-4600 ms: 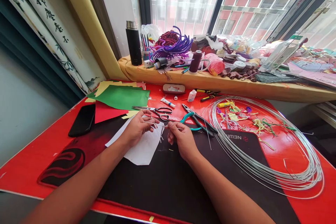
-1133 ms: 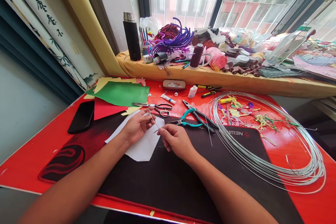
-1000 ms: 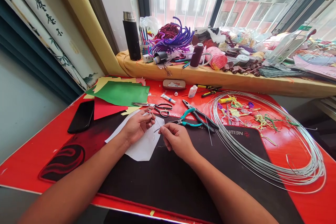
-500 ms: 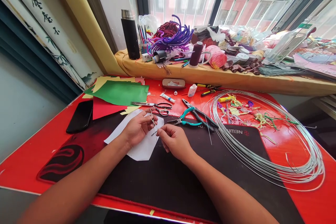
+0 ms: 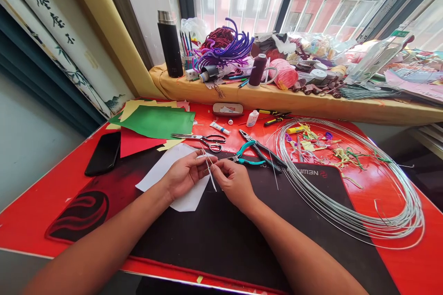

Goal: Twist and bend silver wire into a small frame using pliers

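Note:
Between my two hands is a small piece of bent silvery wire (image 5: 212, 179), its thin ends sticking up and down past the fingers. My left hand (image 5: 185, 173) is closed on it, palm turned up. The fingertips of my right hand (image 5: 233, 179) pinch the wire from the other side, close against the left fingers. Its exact shape is partly hidden by the fingers. Beneath the hands lies a sheet of white paper (image 5: 190, 203) on a black desk mat (image 5: 207, 239). Just beyond are scissors (image 5: 204, 138) and turquoise-handled pliers (image 5: 251, 162).
A large coil of wire (image 5: 391, 226) lies at the right, beside colourful scraps (image 5: 311, 145). Black-handled pliers (image 5: 266, 154) rest near it. Coloured paper (image 5: 162, 120) and a phone (image 5: 103, 153) lie at the left. A crowded windowsill (image 5: 311, 106) runs behind, with a thermos (image 5: 170, 46).
My right hand has moved slightly closer to the left, so the fingers now meet. The wire has turned, and its lower end now points down between the hands.

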